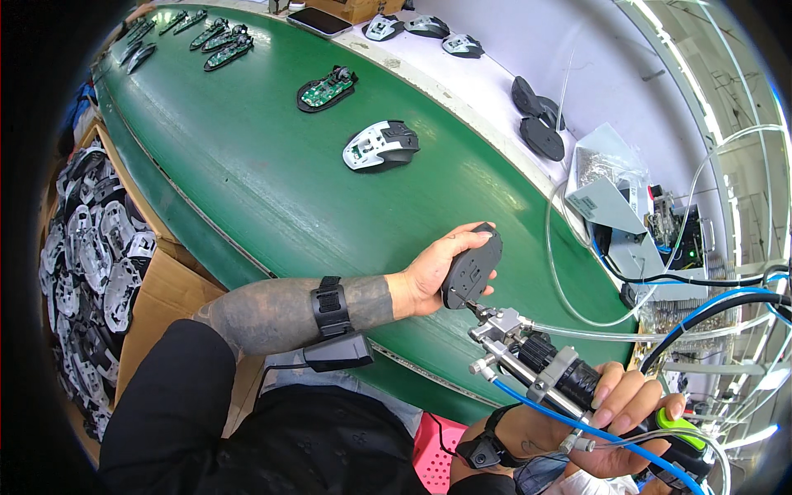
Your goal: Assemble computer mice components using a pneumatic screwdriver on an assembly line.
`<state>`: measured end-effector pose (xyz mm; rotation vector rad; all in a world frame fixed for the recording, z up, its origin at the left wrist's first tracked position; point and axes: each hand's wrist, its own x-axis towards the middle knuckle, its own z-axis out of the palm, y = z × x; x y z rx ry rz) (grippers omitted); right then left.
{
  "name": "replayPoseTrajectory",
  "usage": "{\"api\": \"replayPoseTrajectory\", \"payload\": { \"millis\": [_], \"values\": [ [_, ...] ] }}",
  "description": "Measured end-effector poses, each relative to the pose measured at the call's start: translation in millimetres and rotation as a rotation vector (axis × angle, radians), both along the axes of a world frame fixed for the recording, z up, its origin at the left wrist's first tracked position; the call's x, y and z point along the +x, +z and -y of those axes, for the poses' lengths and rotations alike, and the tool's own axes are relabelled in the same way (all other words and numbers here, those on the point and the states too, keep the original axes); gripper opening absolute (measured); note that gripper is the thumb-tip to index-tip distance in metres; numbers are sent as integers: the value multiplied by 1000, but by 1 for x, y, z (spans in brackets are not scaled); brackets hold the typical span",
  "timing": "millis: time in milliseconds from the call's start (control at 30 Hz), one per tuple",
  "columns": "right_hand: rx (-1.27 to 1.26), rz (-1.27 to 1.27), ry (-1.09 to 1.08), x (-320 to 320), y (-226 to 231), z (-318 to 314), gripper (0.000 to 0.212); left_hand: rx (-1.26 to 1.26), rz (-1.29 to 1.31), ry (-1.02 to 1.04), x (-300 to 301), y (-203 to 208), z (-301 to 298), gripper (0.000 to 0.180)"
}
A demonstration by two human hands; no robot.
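In my left hand (427, 276) is a black computer mouse (470, 268), its flat underside turned up, with the thumb along its upper edge and fingers beneath. My right hand (631, 404) is wrapped round an automatic-feed screwdriver (569, 379) with a black body, metal head and lime-green rear part. The screwdriver's metal tip meets the mouse's lower end; whether a screw is there is too small to tell. Farther off on the green belt (272, 190) lie a white-and-black mouse (381, 147) and an open mouse base (327, 89) with a green circuit board.
Several more mouse bases (228, 51) lie at the belt's far left. A cardboard box (165, 305) of mouse shells stands at left. The far ledge holds a phone (320, 21), white-and-black mice (427, 26) and black mouse parts (540, 124). A screw feeder (635, 214), hoses and cables crowd the right.
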<state>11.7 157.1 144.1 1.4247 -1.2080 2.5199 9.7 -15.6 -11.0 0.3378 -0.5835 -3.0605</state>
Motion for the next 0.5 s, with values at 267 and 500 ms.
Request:
{"api": "replayPoseTrajectory", "payload": {
  "millis": [267,500],
  "values": [
    [51,-32,25,-3,0,1,32,-84,8,-6,3,3,-4,42],
    [206,69,-226,-1,-21,-38,46,-1820,-246,87,-1,-13,-2,54]
  ]
}}
